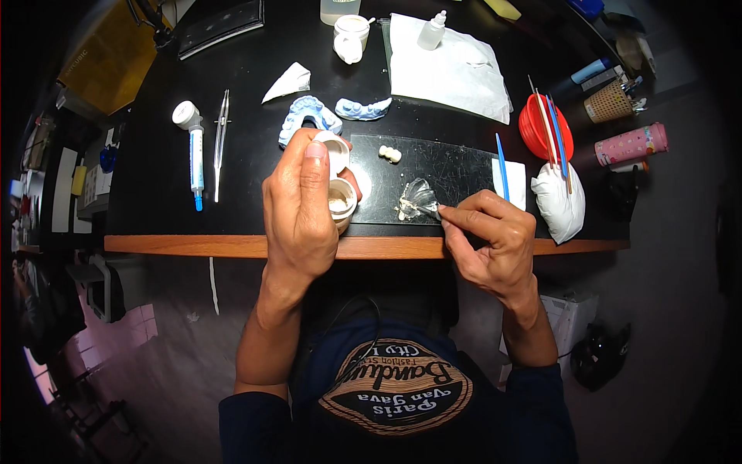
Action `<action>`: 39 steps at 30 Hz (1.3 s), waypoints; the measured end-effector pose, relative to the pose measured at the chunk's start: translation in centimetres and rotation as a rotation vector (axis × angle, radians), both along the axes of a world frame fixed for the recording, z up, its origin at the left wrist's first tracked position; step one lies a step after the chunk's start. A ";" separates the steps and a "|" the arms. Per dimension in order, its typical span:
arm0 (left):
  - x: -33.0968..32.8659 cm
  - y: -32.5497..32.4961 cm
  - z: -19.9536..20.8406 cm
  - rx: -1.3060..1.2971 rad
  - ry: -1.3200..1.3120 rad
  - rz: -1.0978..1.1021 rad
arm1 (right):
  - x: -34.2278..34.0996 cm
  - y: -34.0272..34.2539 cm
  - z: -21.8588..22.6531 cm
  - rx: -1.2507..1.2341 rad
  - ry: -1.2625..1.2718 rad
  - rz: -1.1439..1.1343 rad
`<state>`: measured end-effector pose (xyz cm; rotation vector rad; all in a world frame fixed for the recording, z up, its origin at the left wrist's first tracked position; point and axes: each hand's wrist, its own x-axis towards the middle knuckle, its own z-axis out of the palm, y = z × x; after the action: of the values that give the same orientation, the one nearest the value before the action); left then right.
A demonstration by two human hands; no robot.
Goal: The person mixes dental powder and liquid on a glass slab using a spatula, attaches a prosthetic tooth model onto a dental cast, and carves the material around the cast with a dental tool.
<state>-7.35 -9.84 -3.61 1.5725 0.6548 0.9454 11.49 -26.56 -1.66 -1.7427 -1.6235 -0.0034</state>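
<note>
My left hand (305, 201) is wrapped round a small white jar (343, 199) of pale powder, its hinged lid (334, 151) tipped up under my thumb. Between thumb and forefinger, my right hand (495, 236) pinches a clear plastic scoop (420, 198), its bowl low over a glass slab (456, 158). Bits of cream-coloured material lie by the scoop's edge. A small tooth-coloured dental bridge (389, 154) rests on the slab farther back. Beyond my left hand stand a blue dental cast (311, 114) and a smaller blue piece with teeth (363, 108).
On the left lie a syringe (196, 158) and metal tweezers (222, 147). At the back are a white tub (352, 29), a dropper bottle (432, 32) and white paper (456, 73). A blue stick (502, 166), red bowl (533, 131) and white pouch (558, 205) sit right.
</note>
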 end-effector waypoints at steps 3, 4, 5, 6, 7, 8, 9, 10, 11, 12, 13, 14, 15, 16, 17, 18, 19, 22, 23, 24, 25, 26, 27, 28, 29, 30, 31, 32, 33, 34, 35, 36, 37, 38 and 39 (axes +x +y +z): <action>-0.1 0.0 -0.1 0.001 -0.002 0.000 | -0.1 0.1 0.0 0.013 0.003 0.012; 0.0 0.0 -0.1 0.001 -0.004 -0.002 | 0.0 0.1 0.0 0.013 0.001 0.011; 0.1 0.0 0.0 -0.005 -0.006 -0.005 | 0.0 0.0 0.0 0.014 0.002 0.012; 0.2 -0.1 0.0 -0.012 -0.007 -0.009 | 0.1 0.0 -0.1 0.014 0.004 0.014; 0.1 -0.1 0.1 -0.010 -0.008 -0.007 | 0.1 0.1 -0.2 0.016 0.003 0.016; 0.0 -0.1 0.1 -0.016 -0.009 -0.007 | 0.1 0.1 -0.4 0.031 0.009 0.025; 0.0 -0.1 0.1 -0.022 -0.010 -0.008 | 0.1 0.1 -0.4 0.046 0.016 0.034; 0.0 -0.1 0.1 -0.021 -0.009 -0.006 | 0.1 0.1 -0.4 0.048 0.017 0.035; 0.0 0.0 0.2 -0.016 -0.007 -0.005 | 0.1 0.1 -0.3 0.019 0.038 0.027; 0.0 0.0 0.2 -0.010 -0.006 -0.003 | 0.2 0.0 -0.2 -0.010 0.058 0.018; 0.0 -0.1 0.3 -0.009 -0.006 -0.004 | 0.2 0.0 -0.2 -0.009 0.058 0.017; -0.1 -0.1 0.4 -0.016 0.009 -0.009 | 0.2 -0.1 -0.1 -0.035 0.098 0.014; -0.1 -0.1 0.5 -0.022 0.024 -0.014 | 0.3 -0.1 -0.1 -0.062 0.137 0.012; -0.1 -0.1 0.4 -0.020 0.024 -0.013 | 0.3 -0.1 0.0 -0.059 0.137 0.012; -0.1 0.0 0.2 -0.018 0.006 -0.013 | 0.4 -0.1 0.1 -0.096 0.187 0.010; -0.1 0.0 0.0 -0.015 -0.011 -0.013 | 0.4 -0.1 0.2 -0.132 0.237 0.008; -0.1 0.1 0.0 -0.012 -0.012 -0.014 | 0.6 0.0 0.2 -0.129 0.236 0.008; -0.3 0.0 0.1 -0.016 0.003 -0.028 | 0.8 0.0 0.0 -0.114 0.341 0.038; -0.3 0.0 0.1 -0.010 0.011 -0.026 | 0.9 0.0 -0.1 -0.088 0.372 0.065; -0.3 0.0 0.2 -0.003 0.019 -0.024 | 0.9 0.1 -0.2 -0.062 0.404 0.091; -0.4 -0.1 0.2 -0.001 0.020 -0.024 | 0.6 0.2 0.1 -0.060 0.405 0.092; -0.3 -0.1 0.3 -0.013 0.017 -0.026 | 0.0 0.3 0.7 -0.079 0.460 0.068; -0.3 -0.2 0.4 -0.025 0.013 -0.028 | -0.5 0.5 1.4 -0.097 0.515 0.044; -0.3 -0.2 0.4 -0.021 0.014 -0.025 | -1.0 0.7 2.2 -0.094 0.515 0.047; -0.4 -0.3 0.4 -0.013 -0.003 -0.019 | -1.4 0.9 3.0 -0.092 0.431 0.057; -0.4 -0.3 0.4 -0.005 -0.021 -0.013 | -1.8 1.2 3.4 -0.089 0.346 0.066; -0.4 -0.4 0.4 -0.003 -0.021 -0.011 | -2.2 1.4 3.3 -0.087 0.345 0.069; -0.4 -0.4 0.4 -0.010 -0.018 -0.007 | -2.7 1.7 3.2 -0.062 0.344 0.060; -0.5 -0.4 0.4 -0.018 -0.015 -0.002 | -3.1 2.0 3.1 -0.037 0.343 0.051; -0.4 -0.4 0.3 -0.016 -0.017 0.001 | -3.3 2.3 2.9 0.005 0.297 0.062; -0.4 -0.4 0.3 -0.014 -0.018 0.002 | -3.6 2.5 2.7 0.006 0.296 0.065; -0.5 -0.3 0.2 -0.011 -0.018 0.004 | -3.8 2.7 2.6 0.043 0.270 0.072; -0.5 -0.3 0.1 -0.011 -0.020 0.008 | -3.9 2.9 2.5 0.080 0.244 0.079; -0.5 -0.2 0.1 -0.001 -0.020 0.004 | -4.1 2.9 2.5 0.085 0.217 0.078; -0.5 -0.2 0.0 0.009 -0.020 0.001 | -4.2 3.0 2.4 0.084 0.216 0.083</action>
<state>-7.82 -10.04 -3.60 1.5693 0.6382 0.9648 7.28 -23.59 0.75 -1.5543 -1.5136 0.1494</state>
